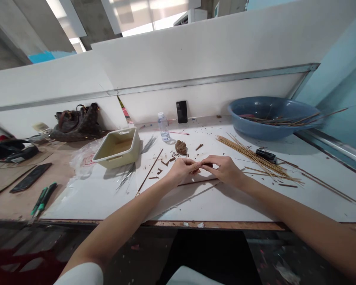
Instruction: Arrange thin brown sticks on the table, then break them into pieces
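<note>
My left hand (182, 170) and my right hand (224, 169) meet above the white table sheet, fingertips pinched together. Whatever lies between the fingers is too small or too hidden to name. Just beyond them sits a lump of brown clay-like material (181, 147), with short brown pieces (159, 171) scattered to its left. A thin dark stick (198, 181) lies on the sheet under both hands. To the right of my right hand is a bundle of thin tan sticks (252, 154).
A blue basin (269, 130) holding sticks stands back right, beside a black marker-like object (266, 156). A cream bin (121, 156), thin wires (126, 176), a water bottle (163, 128) and a propped phone (182, 112) stand or lie farther back and left. Green-handled cutters (44, 200) lie far left.
</note>
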Demonstrator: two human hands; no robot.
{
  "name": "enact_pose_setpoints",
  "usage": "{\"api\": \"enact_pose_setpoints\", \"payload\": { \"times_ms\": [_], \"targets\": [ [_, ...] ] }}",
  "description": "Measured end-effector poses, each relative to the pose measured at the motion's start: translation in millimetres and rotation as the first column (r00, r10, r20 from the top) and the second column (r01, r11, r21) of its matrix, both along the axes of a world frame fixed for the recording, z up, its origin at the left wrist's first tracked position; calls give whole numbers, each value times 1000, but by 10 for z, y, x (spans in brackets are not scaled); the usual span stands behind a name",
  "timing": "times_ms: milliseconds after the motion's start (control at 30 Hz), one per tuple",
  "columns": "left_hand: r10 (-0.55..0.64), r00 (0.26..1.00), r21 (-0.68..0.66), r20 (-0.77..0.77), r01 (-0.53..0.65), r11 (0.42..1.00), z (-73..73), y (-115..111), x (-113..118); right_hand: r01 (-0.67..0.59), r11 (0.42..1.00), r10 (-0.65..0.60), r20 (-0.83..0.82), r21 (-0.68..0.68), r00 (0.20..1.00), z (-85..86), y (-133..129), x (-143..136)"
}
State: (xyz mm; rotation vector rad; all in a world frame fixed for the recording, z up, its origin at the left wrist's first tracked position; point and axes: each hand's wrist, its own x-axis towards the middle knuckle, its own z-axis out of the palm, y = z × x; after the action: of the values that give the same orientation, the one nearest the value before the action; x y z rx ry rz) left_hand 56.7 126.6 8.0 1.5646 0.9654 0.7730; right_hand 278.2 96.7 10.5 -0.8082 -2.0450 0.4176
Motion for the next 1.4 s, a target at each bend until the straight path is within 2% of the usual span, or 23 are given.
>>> {"api": "enact_pose_setpoints", "payload": {
  "times_ms": [133,233,333,433,567,700,1000,1400],
  "targets": [
    [38,992,142,-119,-21,990,1,9,-17,7,1000,-8,53,23,999,3,7,-1],
    [109,968,301,-224,-38,953,20,43,-74,15,1000,-16,80,14,997,22,34,36],
    [204,922,489,-329,-19,872,42,97,-169,-111,992,121,172,-64,978,53,65,92],
    [294,859,632,-418,43,773,55,128,-248,-253,955,285,244,-152,927,56,80,121],
    [405,789,743,-461,94,663,78,89,-252,-273,948,308,255,-164,916,-8,83,104],
    [470,756,798,-455,112,592,100,36,-202,-278,944,318,270,-177,909,-81,81,81],
    [489,743,819,-457,138,556,77,66,-231,-237,959,274,299,-155,914,-56,28,62],
    [466,758,811,-457,140,568,81,32,-218,-246,964,265,397,-100,879,-53,-42,54]
  ]
}}
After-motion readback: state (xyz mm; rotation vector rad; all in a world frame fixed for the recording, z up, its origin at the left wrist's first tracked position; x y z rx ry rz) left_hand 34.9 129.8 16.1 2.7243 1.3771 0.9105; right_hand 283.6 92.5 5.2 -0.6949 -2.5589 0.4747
